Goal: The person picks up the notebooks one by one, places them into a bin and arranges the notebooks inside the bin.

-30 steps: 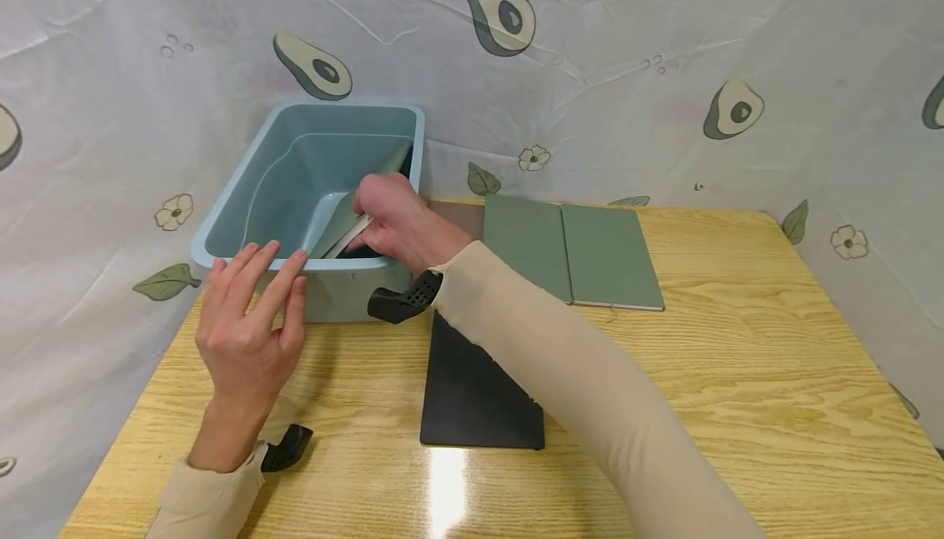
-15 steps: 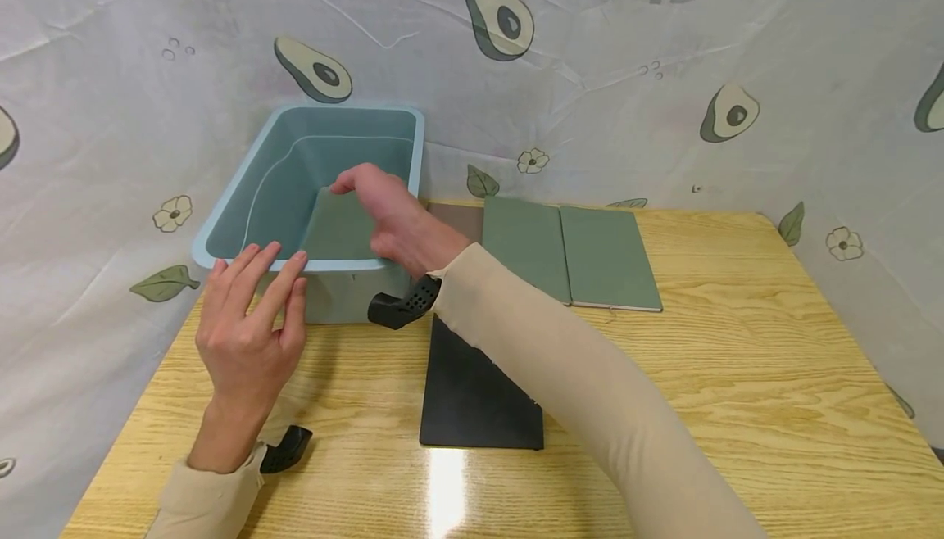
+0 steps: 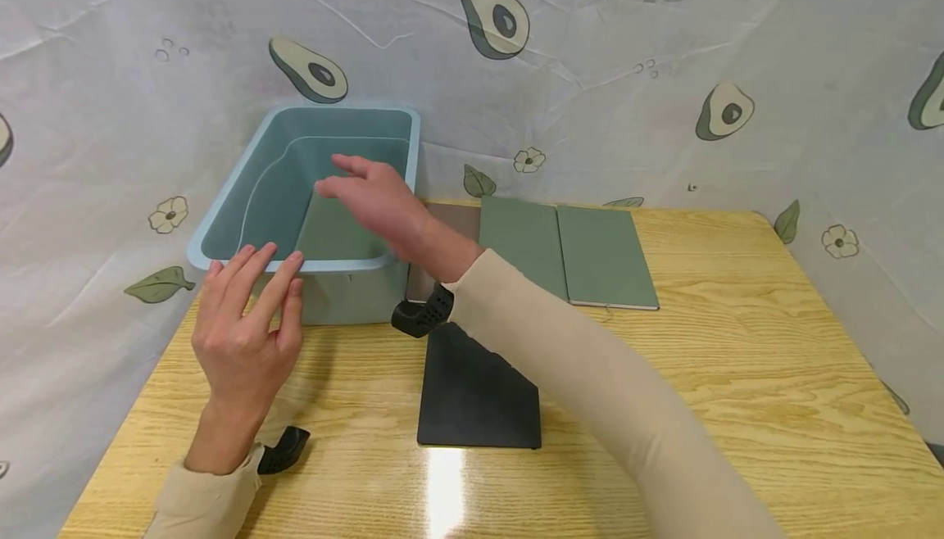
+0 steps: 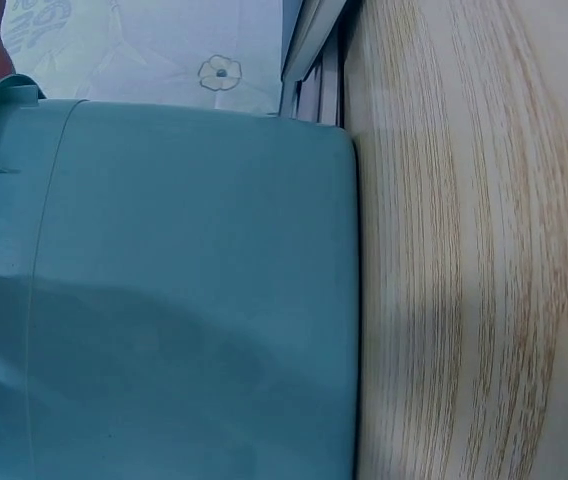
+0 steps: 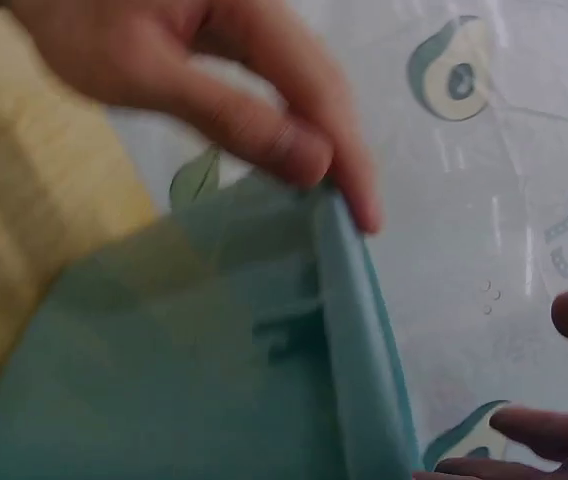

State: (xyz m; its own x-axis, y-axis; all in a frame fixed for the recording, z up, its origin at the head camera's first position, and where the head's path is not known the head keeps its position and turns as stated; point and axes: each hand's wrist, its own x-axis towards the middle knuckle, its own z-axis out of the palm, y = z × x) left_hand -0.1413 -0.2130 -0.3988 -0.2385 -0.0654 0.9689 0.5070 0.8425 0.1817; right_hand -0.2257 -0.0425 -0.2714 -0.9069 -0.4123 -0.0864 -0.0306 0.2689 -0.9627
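A pale blue plastic tub [image 3: 354,264] stands at the back left of the table. My left hand [image 3: 243,346] rests its fairly straight fingertips on the tub's near rim; the right wrist view shows the same touch. Above the tub's right side hovers my right hand [image 3: 383,203], fingers extended and holding nothing. Beneath it a green notebook [image 3: 335,232] lies inside on the tub floor, partly hidden by the hand and forearm. The left wrist view is mostly filled by the tub's outer wall [image 4: 194,280].
Beside the tub lies a brown notebook [image 3: 453,215], partly covered by the right arm. Two green notebooks [image 3: 516,236] lie side by side to its right. A black notebook [image 3: 479,396] lies nearer on the wooden table [image 3: 737,359]. A patterned cloth hangs behind.
My right hand held a green notebook inside the tub a second ago. It has let go and risen with fingers spread, and the notebook lies flat there. My left hand stays put.
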